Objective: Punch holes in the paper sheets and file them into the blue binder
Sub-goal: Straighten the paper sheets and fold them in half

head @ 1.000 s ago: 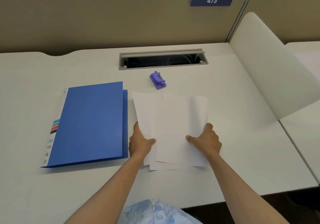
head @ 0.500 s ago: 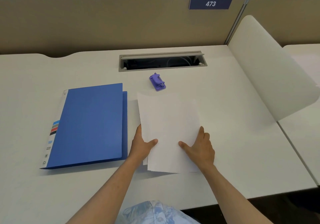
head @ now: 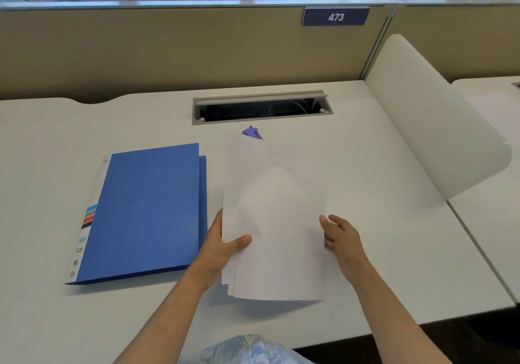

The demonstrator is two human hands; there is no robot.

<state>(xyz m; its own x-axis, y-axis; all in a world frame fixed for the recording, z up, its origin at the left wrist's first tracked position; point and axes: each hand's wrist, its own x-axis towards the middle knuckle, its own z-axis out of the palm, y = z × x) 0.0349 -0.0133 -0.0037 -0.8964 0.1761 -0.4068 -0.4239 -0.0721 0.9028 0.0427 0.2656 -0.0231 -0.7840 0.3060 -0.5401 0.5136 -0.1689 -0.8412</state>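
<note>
A stack of white paper sheets is lifted off the desk in front of me, its lower edge casting a shadow. My left hand grips the stack's left edge, thumb on top. My right hand rests against the stack's right edge with fingers spread; whether it grips is unclear. The closed blue binder lies flat on the desk just left of the sheets. A small purple hole punch sits beyond the sheets, its near part hidden by their top edge.
A white desk carries everything. An open grey cable tray is set into the desk behind the punch. A curved white divider rises at the right. A tan partition with a "473" sign closes the back.
The spread sheets have been gathered into one aligned stack and raised off the desk, now covering part of the punch. My right hand moved from on top of the paper to its right edge.
</note>
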